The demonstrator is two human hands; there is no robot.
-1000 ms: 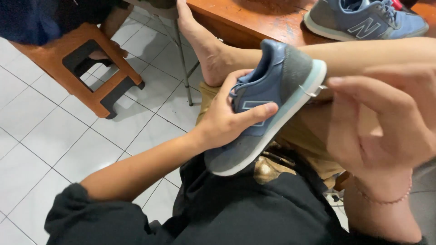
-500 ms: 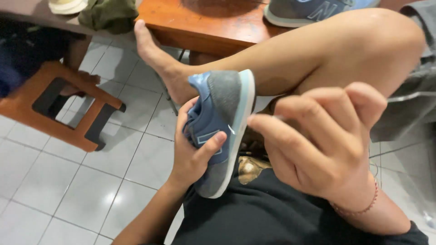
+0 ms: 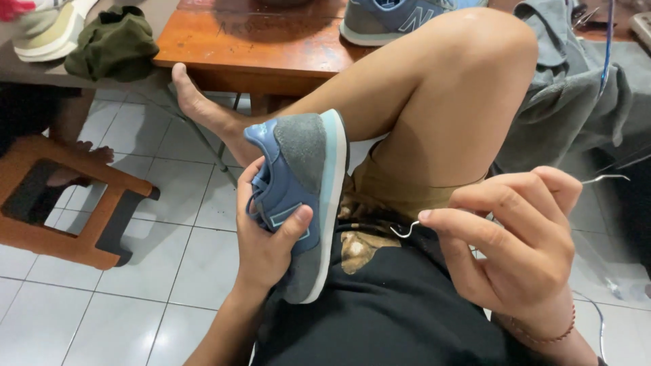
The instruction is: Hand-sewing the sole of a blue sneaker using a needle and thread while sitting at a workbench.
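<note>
**Left hand braces the shoe while the right pinches a curved needle**

Left hand [image 3: 268,247] wraps the blue and grey shoe [image 3: 302,196] from its laced side, thumb pressed across the upper and the fingers hidden behind, so the shoe stands on end with its pale sole edge turned toward the right hand. Held that way and resting against the lap, the side seam between sole and upper faces the needle, and the grip looks meant to keep the shoe from twisting.

Right hand [image 3: 519,247], just beside the shoe and a little nearer the camera, has thumb and forefinger pressed together on a thin curved needle [image 3: 405,231]; its hooked tip points back at the sole edge but is apart from it. The other fingers are curled loosely. A fine thread [image 3: 605,178] seems to trail off beyond this hand, though its path is hard to follow.

Beyond both hands, the person's bare leg [image 3: 420,95] is crossed over the lap, its foot toward a wooden table [image 3: 251,47]. A second matching shoe [image 3: 393,20] sits on that table, well away from the hands. Far out past the left hand, a wooden stool [image 3: 81,224] stands on the tiled floor [image 3: 135,298], and a green cloth [image 3: 112,44] lies on another surface.
</note>
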